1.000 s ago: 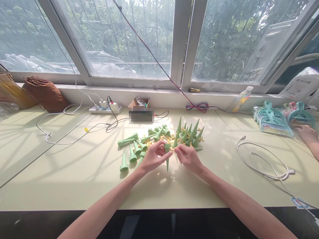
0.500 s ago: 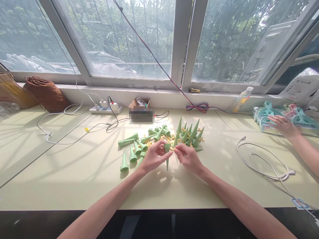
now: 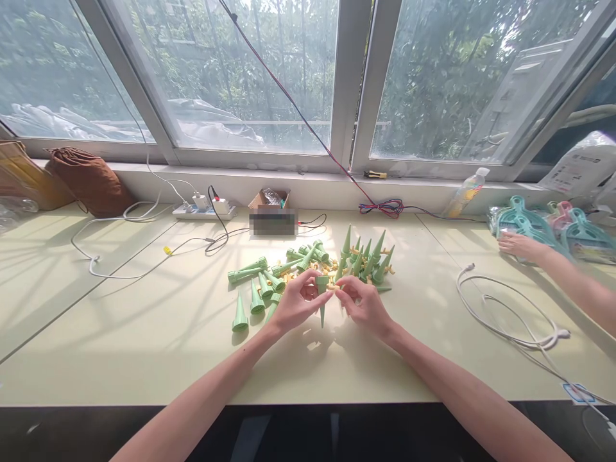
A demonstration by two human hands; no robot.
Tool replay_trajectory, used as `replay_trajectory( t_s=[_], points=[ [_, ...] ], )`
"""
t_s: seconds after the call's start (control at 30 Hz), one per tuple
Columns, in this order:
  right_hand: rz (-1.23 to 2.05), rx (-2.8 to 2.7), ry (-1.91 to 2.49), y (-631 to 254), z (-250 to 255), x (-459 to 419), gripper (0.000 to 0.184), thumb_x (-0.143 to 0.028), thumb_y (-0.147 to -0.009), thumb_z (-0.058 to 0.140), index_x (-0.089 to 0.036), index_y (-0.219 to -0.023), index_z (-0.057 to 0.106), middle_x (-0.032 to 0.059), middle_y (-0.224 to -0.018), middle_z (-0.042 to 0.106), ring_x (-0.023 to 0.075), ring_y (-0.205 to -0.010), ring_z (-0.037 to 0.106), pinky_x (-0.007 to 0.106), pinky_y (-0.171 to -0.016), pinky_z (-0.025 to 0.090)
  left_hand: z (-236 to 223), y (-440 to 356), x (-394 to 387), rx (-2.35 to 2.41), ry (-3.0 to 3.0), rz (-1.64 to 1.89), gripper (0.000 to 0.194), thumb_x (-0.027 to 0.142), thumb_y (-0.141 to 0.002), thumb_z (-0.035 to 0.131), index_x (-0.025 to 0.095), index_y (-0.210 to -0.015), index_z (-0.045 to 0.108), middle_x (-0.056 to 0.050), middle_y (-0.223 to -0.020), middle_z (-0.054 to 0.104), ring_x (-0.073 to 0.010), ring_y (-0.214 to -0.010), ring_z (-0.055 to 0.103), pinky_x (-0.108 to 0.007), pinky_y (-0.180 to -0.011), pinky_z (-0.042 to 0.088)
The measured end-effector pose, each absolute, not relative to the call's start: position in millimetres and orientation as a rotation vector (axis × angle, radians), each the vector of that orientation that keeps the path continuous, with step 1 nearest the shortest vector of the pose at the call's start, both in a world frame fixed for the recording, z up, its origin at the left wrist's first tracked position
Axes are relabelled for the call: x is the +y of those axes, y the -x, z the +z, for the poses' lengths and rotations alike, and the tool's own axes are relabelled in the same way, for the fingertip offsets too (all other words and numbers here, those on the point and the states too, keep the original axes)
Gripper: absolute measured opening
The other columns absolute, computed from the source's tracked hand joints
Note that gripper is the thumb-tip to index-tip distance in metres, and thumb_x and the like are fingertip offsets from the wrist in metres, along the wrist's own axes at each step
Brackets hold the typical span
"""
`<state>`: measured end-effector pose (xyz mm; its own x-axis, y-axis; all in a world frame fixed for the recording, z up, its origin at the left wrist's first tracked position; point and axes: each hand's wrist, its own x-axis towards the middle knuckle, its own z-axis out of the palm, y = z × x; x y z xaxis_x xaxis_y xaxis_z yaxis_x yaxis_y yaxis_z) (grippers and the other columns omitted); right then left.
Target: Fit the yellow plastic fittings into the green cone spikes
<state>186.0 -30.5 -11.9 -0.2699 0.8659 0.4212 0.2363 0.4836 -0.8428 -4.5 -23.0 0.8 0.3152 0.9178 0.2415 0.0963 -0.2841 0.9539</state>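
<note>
Near the middle of the table, my left hand (image 3: 301,301) is closed on a green plastic spike (image 3: 322,316), held with its point down and its wide collar up. Beside it, my right hand (image 3: 363,300) pinches a small yellow valve piece (image 3: 333,288) against the spike's side, just below the collar. To the left lie several loose green spikes (image 3: 256,298), some upright and some on their sides. Small yellow pieces (image 3: 289,277) are scattered among them. Behind my right hand stands a cluster of green spikes with yellow valves (image 3: 373,260), points up.
At the right, another person's hand (image 3: 522,246) touches packs of teal plastic items (image 3: 527,224). A white cable (image 3: 481,321) lies coiled nearby. At the back are a small cardboard box (image 3: 270,197), a power strip (image 3: 205,210), a brown pouch (image 3: 89,179) and a bottle (image 3: 468,194).
My hands stay almost in place, with the spike shifted and turned very slightly. The other person's hand has moved left and a little lower along the teal packs.
</note>
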Motion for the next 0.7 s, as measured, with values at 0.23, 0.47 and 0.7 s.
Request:
replay_trajectory(
  t_s=[0.23, 0.47, 0.7],
  points=[
    [0.82, -1.8, 0.959, -188.4, -13.5, -28.7, 0.02, -0.033, -0.097, 0.05, -0.019, -0.083, 0.056, -0.0051, -0.054, 0.048, 0.011, -0.044, 0.046, 0.024, -0.046, 0.037, -0.8, 5.0, -23.7, 0.964, -1.724, 1.094, 0.031, 0.033, -0.081, 0.074, 0.02, -0.101, 0.055, 0.005, -0.068, 0.053, -0.007, -0.052, 0.052, -0.019, -0.05, 0.048],
    [0.802, -1.815, 0.962, -188.3, -11.8, -29.5, 0.027, -0.033, -0.098, 0.047, -0.019, -0.077, 0.056, -0.0046, -0.052, 0.048, 0.0107, -0.044, 0.045, 0.024, -0.046, 0.036, 0.8, 4.7, -24.9, 0.959, -1.706, 1.094, 0.033, 0.033, -0.08, 0.074, 0.02, -0.103, 0.055, 0.005, -0.069, 0.054, -0.0074, -0.053, 0.053, -0.02, -0.049, 0.049],
    [0.819, -1.783, 0.936, -186.3, -8.1, -31.9, 0.015, -0.032, -0.095, 0.053, -0.018, -0.097, 0.057, -0.0035, -0.06, 0.054, 0.0119, -0.048, 0.052, 0.024, -0.049, 0.042, 2.7, 3.9, -25.0, 0.937, -1.635, 1.085, 0.033, 0.033, -0.08, 0.074, 0.02, -0.101, 0.052, 0.005, -0.069, 0.057, -0.0065, -0.048, 0.053, -0.018, -0.044, 0.046]
  ],
)
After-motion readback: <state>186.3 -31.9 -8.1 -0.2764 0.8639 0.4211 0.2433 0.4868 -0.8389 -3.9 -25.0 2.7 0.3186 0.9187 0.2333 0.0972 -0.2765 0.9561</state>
